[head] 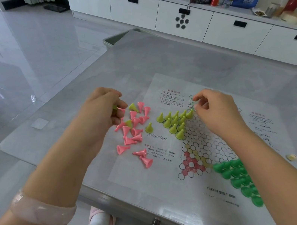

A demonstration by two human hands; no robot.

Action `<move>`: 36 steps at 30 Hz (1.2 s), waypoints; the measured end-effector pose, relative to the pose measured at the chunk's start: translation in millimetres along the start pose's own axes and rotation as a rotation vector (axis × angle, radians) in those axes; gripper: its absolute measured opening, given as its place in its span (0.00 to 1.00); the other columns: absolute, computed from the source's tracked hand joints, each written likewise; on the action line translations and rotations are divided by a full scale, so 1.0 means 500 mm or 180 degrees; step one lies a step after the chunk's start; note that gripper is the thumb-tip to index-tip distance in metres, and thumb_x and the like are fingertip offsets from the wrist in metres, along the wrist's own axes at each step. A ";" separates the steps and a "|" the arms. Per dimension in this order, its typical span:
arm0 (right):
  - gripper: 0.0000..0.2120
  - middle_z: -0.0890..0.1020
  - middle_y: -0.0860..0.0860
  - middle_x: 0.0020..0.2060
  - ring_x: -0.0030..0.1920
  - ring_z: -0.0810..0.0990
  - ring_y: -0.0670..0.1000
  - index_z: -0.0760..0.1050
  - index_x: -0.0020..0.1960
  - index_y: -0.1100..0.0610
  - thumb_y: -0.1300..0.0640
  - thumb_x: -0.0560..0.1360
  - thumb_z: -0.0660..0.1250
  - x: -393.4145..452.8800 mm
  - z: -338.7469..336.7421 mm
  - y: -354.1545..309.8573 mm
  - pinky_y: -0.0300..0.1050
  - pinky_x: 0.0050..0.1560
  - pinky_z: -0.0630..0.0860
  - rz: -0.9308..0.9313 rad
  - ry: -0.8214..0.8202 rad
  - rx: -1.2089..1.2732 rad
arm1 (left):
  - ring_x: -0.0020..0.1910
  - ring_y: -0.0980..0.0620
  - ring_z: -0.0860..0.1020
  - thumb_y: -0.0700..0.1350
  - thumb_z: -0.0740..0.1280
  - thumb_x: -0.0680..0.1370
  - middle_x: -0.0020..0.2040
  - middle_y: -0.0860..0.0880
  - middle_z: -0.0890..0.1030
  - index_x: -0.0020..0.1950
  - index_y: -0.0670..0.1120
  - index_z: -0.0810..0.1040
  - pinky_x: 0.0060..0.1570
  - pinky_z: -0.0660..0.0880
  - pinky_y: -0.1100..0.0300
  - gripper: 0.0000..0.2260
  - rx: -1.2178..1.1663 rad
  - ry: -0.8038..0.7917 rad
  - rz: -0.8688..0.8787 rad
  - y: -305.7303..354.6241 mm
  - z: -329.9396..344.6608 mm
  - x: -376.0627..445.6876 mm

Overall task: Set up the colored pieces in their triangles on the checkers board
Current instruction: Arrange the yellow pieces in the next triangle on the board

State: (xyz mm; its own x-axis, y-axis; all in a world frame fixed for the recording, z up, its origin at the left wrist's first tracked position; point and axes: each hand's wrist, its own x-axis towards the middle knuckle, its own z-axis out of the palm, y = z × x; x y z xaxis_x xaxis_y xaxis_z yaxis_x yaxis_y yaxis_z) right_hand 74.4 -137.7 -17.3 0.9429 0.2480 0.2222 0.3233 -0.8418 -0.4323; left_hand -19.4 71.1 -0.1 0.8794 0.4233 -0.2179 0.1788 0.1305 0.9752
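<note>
board: the checkers board (205,141) is lying flat on the grey table (172,61) as a printed paper sheet, with a star of circles in the middle and blocks of text sitting around it

yellow-green pieces: a triangle of yellow-green cones (176,122) is standing upright on the left point of the star, packed close together. One loose yellow-green cone (149,127) is standing just off that triangle, and two more are lying mixed into the pink heap

pink pieces: the pink cones (135,129) are lying mostly tipped over in a loose heap left of the star – partly on the sheet, partly on bare table, none of them sitting on circles

green pieces: the dark green cones (239,176) are filling the lower right point of the star in a tight cluster

left hand: the left hand (103,108) is hovering over the left edge of the pink heap with fingers curled in, gripping a pink piece plus a bit of yellow-green poking out by the thumb. A pale pink bangle (42,210) is sitting on that wrist

right hand: the right hand (216,112) is reaching over the top left of the star, thumb and forefinger pinched together just above the top cone of the yellow-green triangle – can't tell if anything is actually between them

background: a white cabinet (179,19) is running along the far wall with cans, bottles and bags crowding its top
</note>
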 end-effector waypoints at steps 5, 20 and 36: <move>0.08 0.76 0.44 0.41 0.41 0.74 0.44 0.74 0.52 0.49 0.55 0.73 0.65 -0.017 0.012 -0.108 0.40 0.40 0.69 -0.1042 -0.0928 -0.0181 | 0.28 0.54 0.72 0.36 0.55 0.76 0.35 0.46 0.74 0.45 0.44 0.72 0.23 0.70 0.66 0.08 -0.0298 0.0051 -0.0116 -0.005 -0.008 0.002; 0.05 0.79 0.45 0.38 0.38 0.77 0.41 0.78 0.48 0.52 0.57 0.71 0.69 -0.005 0.004 -0.229 0.31 0.40 0.71 -0.1313 -0.1442 0.1024 | 0.29 0.51 0.71 0.41 0.53 0.78 0.33 0.45 0.74 0.38 0.42 0.72 0.30 0.70 0.61 0.12 -0.1036 -0.0378 -0.0556 -0.012 -0.001 0.001; 0.04 0.64 0.42 0.35 0.47 0.67 0.48 0.77 0.47 0.53 0.56 0.73 0.65 0.023 0.115 -0.200 0.44 0.43 0.65 -0.1584 -0.1473 -0.0538 | 0.17 0.55 0.65 0.37 0.55 0.75 0.24 0.49 0.68 0.36 0.42 0.70 0.19 0.61 0.72 0.09 -0.1779 -0.0049 -0.1072 -0.012 -0.032 0.025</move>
State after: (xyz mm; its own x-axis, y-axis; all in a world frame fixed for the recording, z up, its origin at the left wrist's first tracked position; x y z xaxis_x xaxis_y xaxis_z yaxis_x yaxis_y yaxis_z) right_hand 57.7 -22.8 -21.7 0.6354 0.7704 -0.0526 0.7440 -0.6290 -0.2256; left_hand -16.8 90.0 -9.1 0.8223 0.2653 -0.5034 0.1931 0.7021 0.6854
